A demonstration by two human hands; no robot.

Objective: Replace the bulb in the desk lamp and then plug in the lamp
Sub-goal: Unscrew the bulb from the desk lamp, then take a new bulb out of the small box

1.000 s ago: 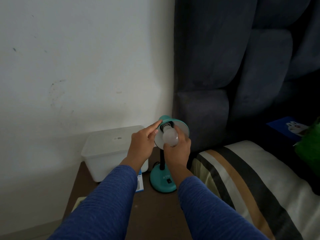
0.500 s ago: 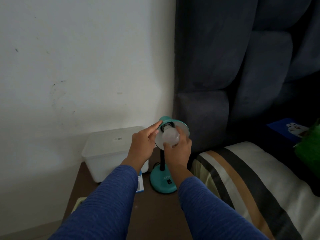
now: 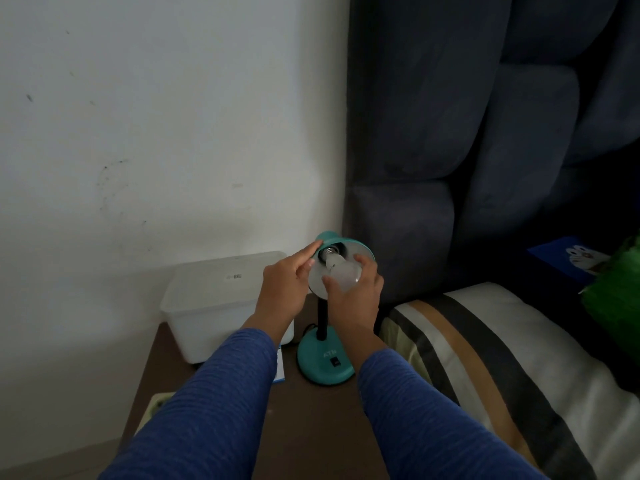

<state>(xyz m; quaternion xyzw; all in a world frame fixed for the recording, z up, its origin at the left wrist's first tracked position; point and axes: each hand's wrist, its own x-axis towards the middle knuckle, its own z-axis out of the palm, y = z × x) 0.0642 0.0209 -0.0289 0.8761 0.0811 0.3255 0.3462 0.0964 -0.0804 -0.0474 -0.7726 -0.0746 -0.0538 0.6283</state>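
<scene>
A teal desk lamp stands on a dark brown bedside table point(image 3: 329, 420), its round base point(image 3: 325, 362) near the table's right edge and its black neck rising to a tilted shade point(image 3: 356, 247). A white bulb point(image 3: 341, 273) sits at the shade's mouth with its metal screw base showing at the socket. My right hand point(image 3: 353, 296) grips the bulb's globe from below. My left hand point(image 3: 287, 285) holds the shade's left rim, fingers on the teal cap. The lamp's plug is not visible.
A white lidded plastic box point(image 3: 221, 299) stands at the table's back left against the white wall. A small blue-and-white card point(image 3: 278, 365) lies beside the lamp base. A dark blue padded headboard point(image 3: 467, 150) and a striped pillow point(image 3: 502, 368) fill the right.
The bulb's metal screw base now shows more clearly at the socket, and my right-hand fingers have shifted around the globe. My left hand stays on the shade.
</scene>
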